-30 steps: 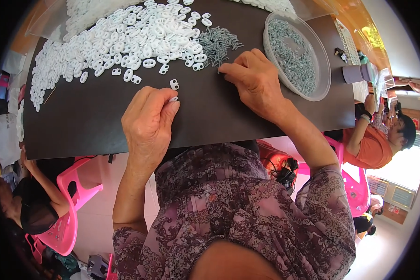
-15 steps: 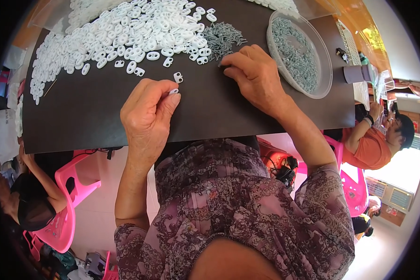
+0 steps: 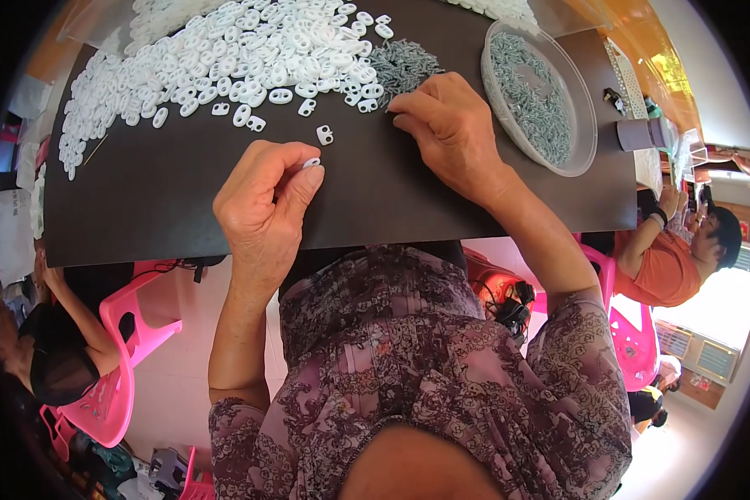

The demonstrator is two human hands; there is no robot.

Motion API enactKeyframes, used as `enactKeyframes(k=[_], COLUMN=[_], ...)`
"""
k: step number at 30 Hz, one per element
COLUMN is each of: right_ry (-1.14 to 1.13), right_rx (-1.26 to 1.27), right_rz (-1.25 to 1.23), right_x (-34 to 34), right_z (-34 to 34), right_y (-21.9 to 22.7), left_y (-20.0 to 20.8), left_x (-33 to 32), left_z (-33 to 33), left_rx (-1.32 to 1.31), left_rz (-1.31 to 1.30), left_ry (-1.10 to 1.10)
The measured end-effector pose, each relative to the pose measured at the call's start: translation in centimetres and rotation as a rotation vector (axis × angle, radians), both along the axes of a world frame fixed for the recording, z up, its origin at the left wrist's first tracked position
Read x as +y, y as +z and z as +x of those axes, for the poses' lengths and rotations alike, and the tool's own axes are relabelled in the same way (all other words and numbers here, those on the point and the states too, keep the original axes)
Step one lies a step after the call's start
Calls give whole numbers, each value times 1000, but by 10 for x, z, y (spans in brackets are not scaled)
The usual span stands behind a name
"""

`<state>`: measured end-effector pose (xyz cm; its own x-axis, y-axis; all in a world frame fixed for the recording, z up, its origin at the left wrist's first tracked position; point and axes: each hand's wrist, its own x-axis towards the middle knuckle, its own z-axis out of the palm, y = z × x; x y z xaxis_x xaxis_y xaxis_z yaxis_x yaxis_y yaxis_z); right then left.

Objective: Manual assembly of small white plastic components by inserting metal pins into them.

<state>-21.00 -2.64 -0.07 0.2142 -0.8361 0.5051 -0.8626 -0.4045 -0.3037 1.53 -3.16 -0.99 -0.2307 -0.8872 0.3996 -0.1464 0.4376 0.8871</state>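
Between the thumb and forefinger of my left hand [image 3: 262, 196] is a small white oval plastic piece [image 3: 311, 162], held just above the dark table. My right hand [image 3: 454, 137] is closed in a pinch beside a heap of small grey screws [image 3: 404, 67]. Anything between its fingertips is too small to make out. One loose white two-hole piece [image 3: 325, 134] lies on the table just beyond my left fingertips. A large pile of the same white pieces [image 3: 250, 54] spreads over the far left and middle.
A round clear plastic tub [image 3: 586, 137] of grey screws stands right of my right hand. The dark table's [image 3: 142, 217] near edge runs below my wrists. At far right are a grey roll [image 3: 637, 134] and a co-worker [image 3: 662, 258]; another person [image 3: 71, 350] sits at left.
The view has shifted slightly. My right hand has moved a little left beside the screw heap, still pinched. My left hand keeps the white oval piece in nearly the same place.
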Motion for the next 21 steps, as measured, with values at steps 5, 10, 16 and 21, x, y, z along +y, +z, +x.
enactKeyframes(k=[5, 10, 16, 21], right_ry=[21, -56, 46, 112], right_rx=[0, -63, 7, 85], right_rz=[14, 60, 6, -31], right_x=[2, 6, -1, -10], right_z=[-3, -8, -1, 2], right_y=[2, 8, 0, -1], left_y=[-2, -2, -3, -2], left_x=[-1, 1, -1, -1], left_z=[1, 3, 1, 2], left_rx=[12, 42, 130, 170], left_rz=[-1, 12, 67, 97], left_ry=[8, 9, -17, -3])
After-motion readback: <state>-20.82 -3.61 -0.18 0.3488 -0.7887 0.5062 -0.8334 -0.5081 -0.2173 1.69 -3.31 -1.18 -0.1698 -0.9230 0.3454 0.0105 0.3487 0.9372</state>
